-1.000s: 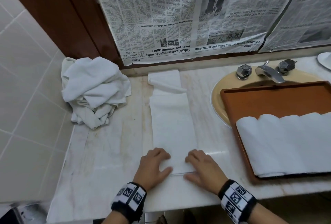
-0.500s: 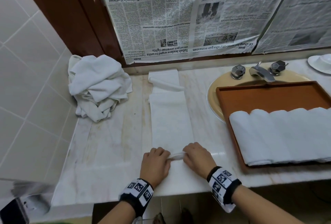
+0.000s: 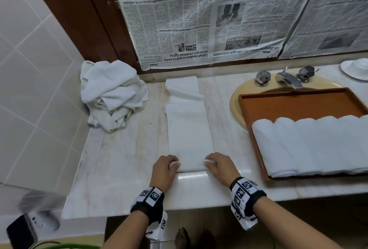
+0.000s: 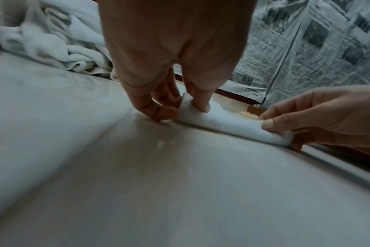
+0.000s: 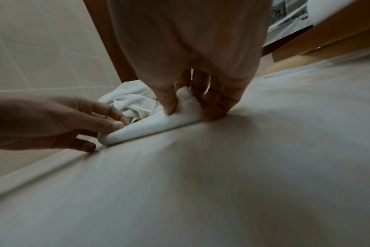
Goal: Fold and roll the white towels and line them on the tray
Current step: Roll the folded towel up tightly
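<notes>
While I look down from the head view, my left hand [image 3: 163, 169] and right hand [image 3: 219, 167] pinch the rolled end of the long towel [image 3: 189, 129] near the counter's [image 3: 119, 159] front edge. From the left wrist, fingers [image 4: 199, 100] curl round the roll [image 4: 222, 123]. From the right wrist, my thumb [image 5: 168, 102] presses it too. Rolled towels [image 3: 310, 145] lie along the tray's [image 3: 298, 103] near side.

Marble counter [image 3: 123, 169]: towels [image 3: 111, 93], tray [image 3: 298, 101].
</notes>
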The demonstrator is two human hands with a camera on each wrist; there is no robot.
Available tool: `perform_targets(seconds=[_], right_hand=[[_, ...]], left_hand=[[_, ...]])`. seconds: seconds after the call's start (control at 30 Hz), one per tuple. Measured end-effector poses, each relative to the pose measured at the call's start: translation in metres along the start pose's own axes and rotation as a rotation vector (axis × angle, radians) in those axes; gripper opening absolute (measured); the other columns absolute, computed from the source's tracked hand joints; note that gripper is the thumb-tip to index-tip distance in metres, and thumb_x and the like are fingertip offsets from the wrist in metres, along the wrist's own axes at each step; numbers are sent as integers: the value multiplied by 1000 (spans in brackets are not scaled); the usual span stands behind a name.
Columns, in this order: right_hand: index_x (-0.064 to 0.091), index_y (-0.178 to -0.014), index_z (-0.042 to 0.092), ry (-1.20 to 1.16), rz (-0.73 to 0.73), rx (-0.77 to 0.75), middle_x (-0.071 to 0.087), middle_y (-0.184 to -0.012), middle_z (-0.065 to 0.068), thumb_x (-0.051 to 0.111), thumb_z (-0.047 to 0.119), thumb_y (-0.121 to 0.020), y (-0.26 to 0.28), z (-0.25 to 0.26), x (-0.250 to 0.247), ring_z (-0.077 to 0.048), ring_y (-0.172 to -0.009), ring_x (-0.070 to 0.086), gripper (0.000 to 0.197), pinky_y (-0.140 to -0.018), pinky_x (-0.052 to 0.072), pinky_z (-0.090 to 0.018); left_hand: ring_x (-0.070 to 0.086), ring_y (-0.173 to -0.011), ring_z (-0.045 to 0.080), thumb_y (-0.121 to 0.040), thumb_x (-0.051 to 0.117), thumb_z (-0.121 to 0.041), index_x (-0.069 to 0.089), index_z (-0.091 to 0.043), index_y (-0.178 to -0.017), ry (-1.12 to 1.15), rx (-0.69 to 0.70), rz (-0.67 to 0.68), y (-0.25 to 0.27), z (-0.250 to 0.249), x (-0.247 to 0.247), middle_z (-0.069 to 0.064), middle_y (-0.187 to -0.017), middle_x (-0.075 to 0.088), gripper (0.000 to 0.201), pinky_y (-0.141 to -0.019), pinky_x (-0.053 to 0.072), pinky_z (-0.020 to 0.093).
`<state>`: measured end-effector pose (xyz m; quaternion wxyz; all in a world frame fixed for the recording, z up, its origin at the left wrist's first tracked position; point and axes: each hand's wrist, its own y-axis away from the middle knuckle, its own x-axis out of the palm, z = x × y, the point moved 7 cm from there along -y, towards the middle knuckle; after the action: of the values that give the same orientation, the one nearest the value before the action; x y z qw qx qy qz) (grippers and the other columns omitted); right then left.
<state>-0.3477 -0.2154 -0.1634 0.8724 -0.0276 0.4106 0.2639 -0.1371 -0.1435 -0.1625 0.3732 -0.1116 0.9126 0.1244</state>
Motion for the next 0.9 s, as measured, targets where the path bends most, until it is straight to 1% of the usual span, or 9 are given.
perform_targets(seconds=[0.13,0.2,0.27,0.43,0.53,0.6,0.67,0.77,0.9], right_hand=[[63,-113,21,47,-105,-53,49,-114,4,57,21,-96,5,1,2,-18,-90,58,18,-81,50,-32],[68,-102,18,185,-143,-138,55,-110,3,65,15,-89,10,6,3,-19,-91,57,13,-70,53,-33],[70,-90,18,365,-164,-207,61,-105,2,77,14,-72,13,12,4,-21,-90,59,19,-61,52,-33],[64,-75,17,570,-122,-254,63,-87,4,74,21,-64,8,23,13,-21,-84,59,16,-67,40,-33],[61,-72,15,588,-71,-237,62,-78,1,56,21,-70,2,24,16,-23,-77,59,8,-66,38,-32],[63,-75,13,531,-37,-199,62,-77,-1,42,24,-75,0,24,17,-24,-75,59,23,-62,44,-32],[64,-92,12,424,-31,-136,64,-89,-2,36,29,-86,-1,25,11,-24,-87,57,33,-72,44,-34],[62,-114,13,231,18,-56,62,-103,0,46,27,-99,1,17,3,-17,-99,51,26,-81,38,-29],[63,-113,19,10,-29,-4,67,-98,1,55,29,-98,0,6,-6,-17,-92,59,19,-80,43,-27]], left_hand=[[50,-97,16,-94,62,-15,70,-18,-106,-83,41,-42,1,-6,5,-1,-114,51,15,-85,40,22],[48,-100,22,-92,60,-9,71,-19,-102,-213,111,-25,2,-10,10,-3,-113,52,18,-76,49,32],[52,-101,27,-88,61,-7,72,-21,-101,-322,183,12,4,-14,14,-4,-107,60,22,-70,51,37],[44,-119,19,-89,47,-50,58,-31,-123,-552,219,116,7,-21,15,-14,-125,53,40,-88,38,37],[44,-119,19,-90,48,-46,55,-31,-124,-589,216,135,7,-20,18,-12,-127,52,38,-89,35,37],[48,-115,21,-90,48,-37,58,-29,-121,-574,198,133,8,-19,17,-10,-122,56,33,-87,35,36],[51,-110,20,-91,46,-35,59,-27,-120,-528,179,113,9,-19,13,-8,-116,60,33,-86,37,36],[53,-106,19,-96,44,-35,60,-25,-123,-384,130,122,5,-12,7,-3,-112,62,33,-86,44,34],[59,-106,20,-98,44,-33,64,-20,-125,-122,31,127,-2,-4,-3,4,-114,66,37,-90,44,30]])
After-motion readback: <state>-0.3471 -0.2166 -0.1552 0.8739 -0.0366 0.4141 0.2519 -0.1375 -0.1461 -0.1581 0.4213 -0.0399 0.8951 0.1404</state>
